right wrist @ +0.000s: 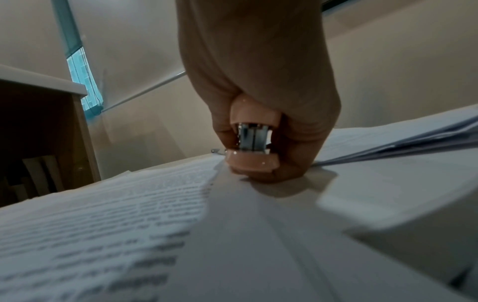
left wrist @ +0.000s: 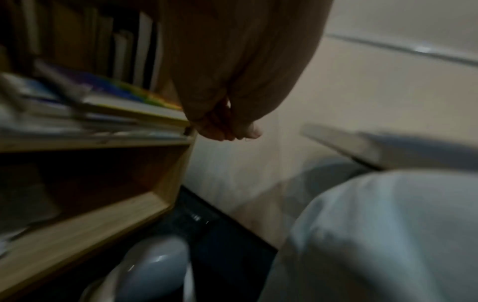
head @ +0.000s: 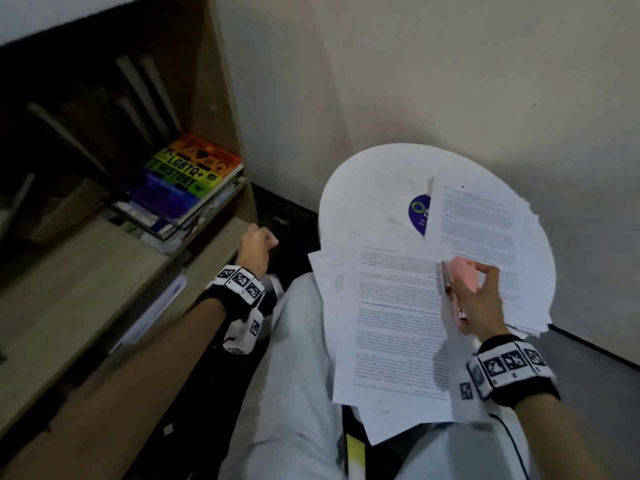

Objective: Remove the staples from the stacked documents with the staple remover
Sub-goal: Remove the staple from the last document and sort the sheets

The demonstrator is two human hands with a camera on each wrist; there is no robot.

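Printed documents lie in loose stacks on a round white table (head: 360,181): a near stack (head: 391,306) that overhangs my lap and a far stack (head: 485,220). My right hand (head: 479,289) grips a pink staple remover (head: 464,271) with metal jaws and rests on the near stack's right edge. In the right wrist view the staple remover (right wrist: 252,143) sits squeezed in my right hand (right wrist: 258,92), low on the documents (right wrist: 129,214). My left hand (head: 258,245) hangs off to the left by the shelf, fingertips (left wrist: 227,132) bunched together; nothing shows between them.
A wooden bookshelf (head: 104,271) stands at the left with a pile of books (head: 187,181) on it. My legs in pale trousers (head: 298,375) are under the table's near edge. A wall closes off the far and right sides. A blue sticker (head: 417,213) marks the tabletop.
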